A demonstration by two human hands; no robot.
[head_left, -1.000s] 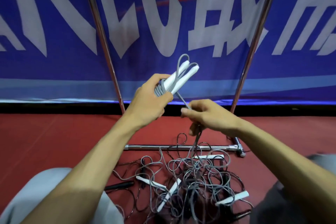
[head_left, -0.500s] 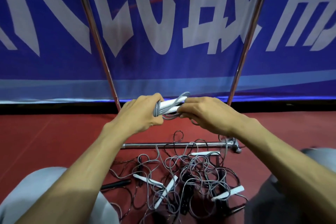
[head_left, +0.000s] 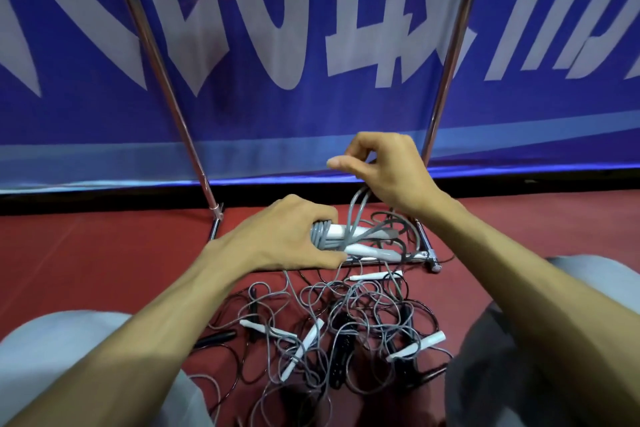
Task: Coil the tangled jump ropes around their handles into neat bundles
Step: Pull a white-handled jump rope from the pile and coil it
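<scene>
Two white handles (head_left: pixel 360 238) lie side by side just below the centre of the frame, pointing right, with several turns of grey rope (head_left: pixel 357 210) wound round their left ends. The left hand (head_left: pixel 284 236) grips those wrapped ends, fingers curled over the top and thumb underneath. From the handles two strands of the same rope rise to the right hand (head_left: pixel 388 173), which sits above and to the right. Its fingers are curled down over the strands, the thumb and forefinger tips close together at its left edge. Exactly where the rope runs inside that hand is hidden. The hands are apart, joined only by the rope.

Below them, in the lower centre, the tangled pile (head_left: pixel 349 319) of grey and black ropes spreads over the red floor (head_left: pixel 86 253), with several more white handles sticking out of it and a black handle (head_left: pixel 216 339) at its left edge.

A metal stand (head_left: pixel 420 255) has its base bar on the floor right behind the held handles, and its two poles slant up toward the top of the frame. Behind it hangs a blue banner (head_left: pixel 242 107) with large white characters. The person's knees (head_left: pixel 52 357), in grey cloth, fill the lower corners.
</scene>
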